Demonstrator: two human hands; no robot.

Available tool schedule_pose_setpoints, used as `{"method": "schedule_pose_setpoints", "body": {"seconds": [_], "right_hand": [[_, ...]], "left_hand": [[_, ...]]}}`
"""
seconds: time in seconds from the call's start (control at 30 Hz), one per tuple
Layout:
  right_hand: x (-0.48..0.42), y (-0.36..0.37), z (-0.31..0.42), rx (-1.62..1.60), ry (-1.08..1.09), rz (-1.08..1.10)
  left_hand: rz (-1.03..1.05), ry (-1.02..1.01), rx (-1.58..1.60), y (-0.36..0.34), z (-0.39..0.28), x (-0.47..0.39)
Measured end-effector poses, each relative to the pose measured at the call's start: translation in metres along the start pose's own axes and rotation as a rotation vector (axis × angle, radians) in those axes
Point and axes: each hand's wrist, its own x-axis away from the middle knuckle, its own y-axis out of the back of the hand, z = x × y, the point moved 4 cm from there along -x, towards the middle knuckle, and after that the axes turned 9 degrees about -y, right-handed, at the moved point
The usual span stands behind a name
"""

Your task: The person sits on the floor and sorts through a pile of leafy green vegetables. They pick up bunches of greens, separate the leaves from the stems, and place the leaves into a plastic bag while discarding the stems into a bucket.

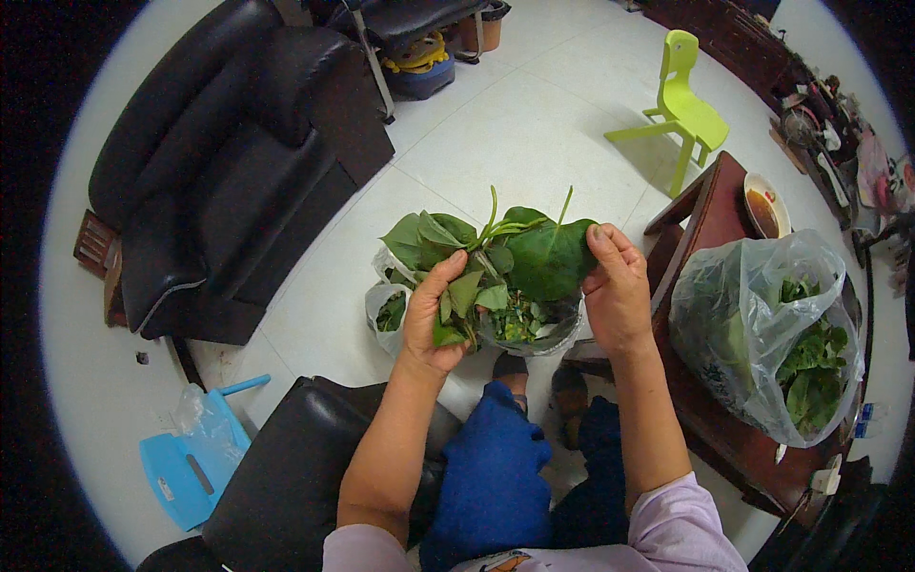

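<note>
My left hand [435, 307] is closed around a bunch of green leaves [463, 286] with pale green stems. Between the thumb and fingers of my right hand [616, 286] is the edge of one large dark green leaf [547, 259], spread flat beside the bunch. Its stem points up and away from me. Below my hands, a plastic bag [568, 336] on the floor holds more greens. To its left stands a white plastic bag [377, 304] with leaves inside, partly hidden by my left hand and the bunch.
On the right, a dark red wooden table [715, 429] bears a clear plastic bag of leafy greens [722, 322] and a bowl of brown liquid [765, 206]. A lime-green child's chair [690, 118] stands beyond. Left are a black sofa [236, 186] and a blue plastic chair [175, 479].
</note>
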Motion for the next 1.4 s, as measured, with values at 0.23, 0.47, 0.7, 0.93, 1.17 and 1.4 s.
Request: {"method": "schedule_pose_setpoints", "body": {"seconds": [0.23,0.47,0.7,0.93,1.17,1.4], "right_hand": [[0.001,-0.002,0.002,-0.193,-0.031,0.074],[0.002,0.003,0.014,-0.221,0.057,0.182],[-0.005,0.020,0.015,-0.034,-0.028,0.134],[-0.002,0.008,0.014,0.214,-0.092,0.121],[0.006,-0.017,0.005,0.432,-0.173,0.076],[0.007,-0.026,0.005,0.541,-0.046,0.003]], "left_hand": [[-0.047,-0.055,-0.077,-0.008,-0.002,0.002],[-0.051,-0.066,-0.068,-0.007,-0.002,0.004],[0.053,-0.032,-0.031,-0.016,0.001,0.005],[0.157,-0.002,-0.008,-0.024,0.000,0.008],[0.213,0.070,0.022,-0.026,0.003,0.009],[0.205,0.028,-0.010,-0.030,0.009,0.008]]}}
